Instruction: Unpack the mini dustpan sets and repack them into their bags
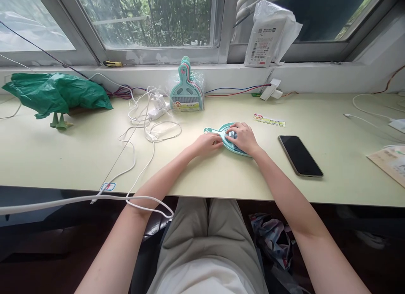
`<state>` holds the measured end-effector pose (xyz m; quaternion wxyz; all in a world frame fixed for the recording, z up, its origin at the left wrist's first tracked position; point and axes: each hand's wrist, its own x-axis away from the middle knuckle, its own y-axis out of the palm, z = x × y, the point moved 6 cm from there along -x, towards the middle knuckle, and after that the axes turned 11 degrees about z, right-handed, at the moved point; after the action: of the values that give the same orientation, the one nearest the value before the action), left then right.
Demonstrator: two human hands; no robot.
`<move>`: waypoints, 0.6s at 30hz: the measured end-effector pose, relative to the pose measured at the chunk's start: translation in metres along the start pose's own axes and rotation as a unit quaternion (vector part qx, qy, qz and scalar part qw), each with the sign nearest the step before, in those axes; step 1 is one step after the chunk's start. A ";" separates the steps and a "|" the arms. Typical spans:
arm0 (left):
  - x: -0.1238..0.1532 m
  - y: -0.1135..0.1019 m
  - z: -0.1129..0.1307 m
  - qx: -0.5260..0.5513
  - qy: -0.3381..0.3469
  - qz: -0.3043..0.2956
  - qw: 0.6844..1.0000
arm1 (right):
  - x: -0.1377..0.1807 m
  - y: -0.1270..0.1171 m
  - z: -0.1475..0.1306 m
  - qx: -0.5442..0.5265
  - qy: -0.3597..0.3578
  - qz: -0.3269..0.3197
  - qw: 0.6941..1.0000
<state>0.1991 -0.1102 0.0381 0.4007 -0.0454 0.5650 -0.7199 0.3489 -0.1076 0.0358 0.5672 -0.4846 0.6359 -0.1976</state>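
On the table in front of me lies a small teal dustpan (210, 130) with a hand brush (234, 135) set in it. Its handle points left. My left hand (209, 144) is closed at the near side of the dustpan's neck, with some fingertips hidden under or behind it. From above, my right hand (244, 137) curls its fingers over the brush, covering much of it and the pan's right part. Just beyond my right hand is a printed label strip (268, 120), lying flat on the table.
Several wrapped dustpans (186, 91) lean against the back wall. White cables (134, 152) tangle at left, and one loops near my left forearm. A green plastic bag (57, 95) lies far left. To the right are a phone (300, 156) and papers (390, 161). A white package (268, 36) stands on the sill.
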 end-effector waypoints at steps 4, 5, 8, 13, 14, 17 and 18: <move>0.002 -0.009 -0.004 -0.099 0.062 0.017 0.993 | -0.001 0.002 0.000 -0.042 -0.010 -0.004 0.999; 0.002 -0.013 -0.006 -0.132 0.085 0.033 0.987 | -0.001 0.003 0.001 -0.050 -0.008 -0.005 0.999; 0.002 -0.024 -0.016 -0.199 0.126 0.086 0.968 | -0.002 0.005 0.002 -0.072 -0.004 -0.010 0.997; 0.004 -0.015 -0.029 -0.223 0.132 0.061 0.964 | -0.002 0.007 0.003 -0.097 -0.002 -0.006 0.995; 0.005 -0.012 -0.028 -0.227 0.140 0.060 0.962 | -0.001 0.007 0.003 -0.104 -0.003 -0.001 0.995; 0.007 -0.009 -0.021 -0.231 0.166 0.069 0.956 | -0.001 0.008 0.003 -0.126 -0.008 0.015 0.992; 0.007 -0.009 -0.019 -0.231 0.175 0.069 0.955 | -0.001 0.009 0.002 -0.133 -0.010 0.019 0.991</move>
<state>0.1799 -0.0998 0.0358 0.3226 0.0295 0.7788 -0.5372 0.3475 -0.1019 0.0288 0.5079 -0.5455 0.6599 -0.0951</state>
